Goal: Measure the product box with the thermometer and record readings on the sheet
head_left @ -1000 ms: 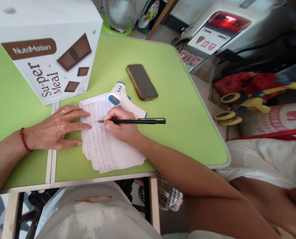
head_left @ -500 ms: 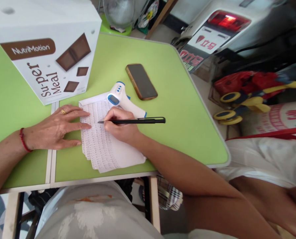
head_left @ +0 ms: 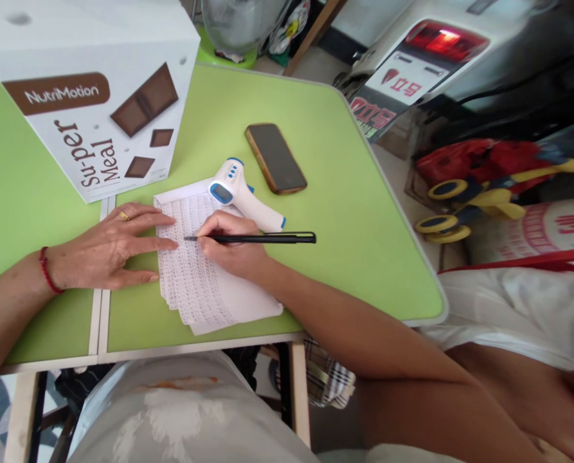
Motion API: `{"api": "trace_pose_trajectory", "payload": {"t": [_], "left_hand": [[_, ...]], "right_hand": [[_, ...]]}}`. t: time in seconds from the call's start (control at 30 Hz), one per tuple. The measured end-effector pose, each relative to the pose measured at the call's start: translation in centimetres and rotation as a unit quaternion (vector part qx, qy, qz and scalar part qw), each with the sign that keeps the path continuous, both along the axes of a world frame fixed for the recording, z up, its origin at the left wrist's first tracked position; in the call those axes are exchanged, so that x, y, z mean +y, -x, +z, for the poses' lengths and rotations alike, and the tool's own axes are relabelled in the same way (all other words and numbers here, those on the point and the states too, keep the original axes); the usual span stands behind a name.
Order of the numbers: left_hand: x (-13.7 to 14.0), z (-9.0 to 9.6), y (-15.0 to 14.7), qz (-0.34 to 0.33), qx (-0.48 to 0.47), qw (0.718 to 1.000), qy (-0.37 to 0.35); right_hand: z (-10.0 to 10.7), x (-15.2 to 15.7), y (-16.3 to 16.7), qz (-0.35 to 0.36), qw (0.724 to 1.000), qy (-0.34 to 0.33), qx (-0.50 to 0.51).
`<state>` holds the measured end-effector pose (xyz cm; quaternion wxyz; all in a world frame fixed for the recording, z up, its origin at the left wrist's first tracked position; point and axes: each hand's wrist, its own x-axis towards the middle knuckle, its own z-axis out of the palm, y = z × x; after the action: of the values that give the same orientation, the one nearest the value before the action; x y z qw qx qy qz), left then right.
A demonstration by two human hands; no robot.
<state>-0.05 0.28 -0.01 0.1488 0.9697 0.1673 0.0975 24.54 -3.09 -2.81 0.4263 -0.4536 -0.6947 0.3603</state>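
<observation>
Fingers spread, my left hand [head_left: 106, 247] lies flat on the table, its fingertips on the left edge of some paper sheets [head_left: 252, 299] covered with rows of small handwriting. A red cord circles the wrist and a gold ring sits on one finger. My right hand [head_left: 231, 241] rests on the sheets, closed around a black pen [head_left: 277, 238]. The pen lies nearly level, its tip touching or just over the written rows near my left fingertips. Just beyond my right hand is a white and blue infrared thermometer [head_left: 252, 206], partly over the sheets' top edge.
A tall white box [head_left: 137, 141] stands at the back left of the green table [head_left: 354, 231]. A phone [head_left: 276, 157] lies behind the thermometer. Past the right edge are a white vehicle's red tail light [head_left: 445, 42], a yellow-and-blue item [head_left: 489, 199] and a printed sack [head_left: 551, 225].
My right hand and the pen have shifted slightly left, and the pen's rear end sits a little lower. My left hand keeps its place on the sheets.
</observation>
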Motion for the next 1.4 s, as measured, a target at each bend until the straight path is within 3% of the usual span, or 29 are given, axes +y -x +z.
{"api": "trace_pose_trajectory", "payload": {"t": [0.9, 1.4], "left_hand": [[-0.09, 0.06, -0.01, 0.009, 0.001, 1.000, 0.022], [0.01, 0.06, -0.01, 0.004, 0.000, 1.000, 0.012]], "right_hand": [[0.15, 0.01, -0.03, 0.006, 1.000, 0.004, -0.008], [0.04, 0.06, -0.10, 0.005, 1.000, -0.030, -0.003]]}}
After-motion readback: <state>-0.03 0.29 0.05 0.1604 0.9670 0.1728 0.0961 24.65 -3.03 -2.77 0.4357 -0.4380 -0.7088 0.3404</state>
